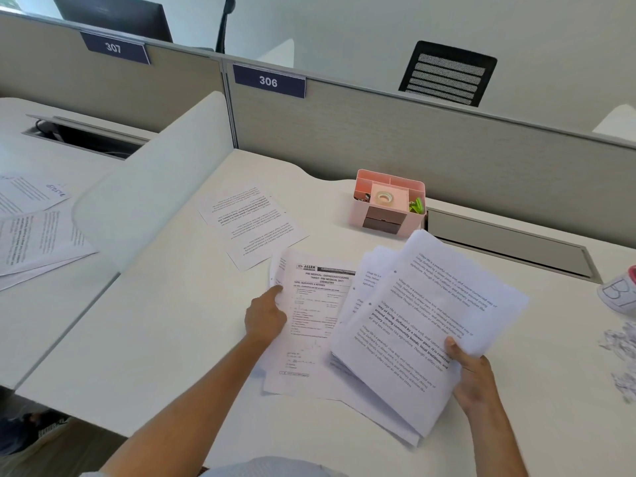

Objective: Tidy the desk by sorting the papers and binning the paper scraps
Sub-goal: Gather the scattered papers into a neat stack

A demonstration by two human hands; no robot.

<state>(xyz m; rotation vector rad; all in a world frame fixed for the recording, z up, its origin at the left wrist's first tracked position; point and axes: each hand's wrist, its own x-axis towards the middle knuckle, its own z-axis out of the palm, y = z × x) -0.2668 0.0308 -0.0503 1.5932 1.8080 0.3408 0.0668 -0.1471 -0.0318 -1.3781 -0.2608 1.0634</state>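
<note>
My right hand point(473, 376) grips a stack of printed sheets point(420, 325) by its right edge, lifted and tilted above the white desk point(172, 339). My left hand point(265, 316) has its fingers curled on the left edge of a chemistry worksheet point(313, 315) lying flat on the desk, its forefinger pointing at the top corner. Two more printed pages point(254, 225) lie upside down further back. Shredded paper scraps point(621, 359) are scattered at the right edge of the desk.
A pink desk organiser point(389, 204) with tape and green clips stands by the grey partition point(447, 149). A white mug point(619, 297) sits at far right. More papers point(31, 232) lie on the neighbouring desk left of a white divider point(151, 187).
</note>
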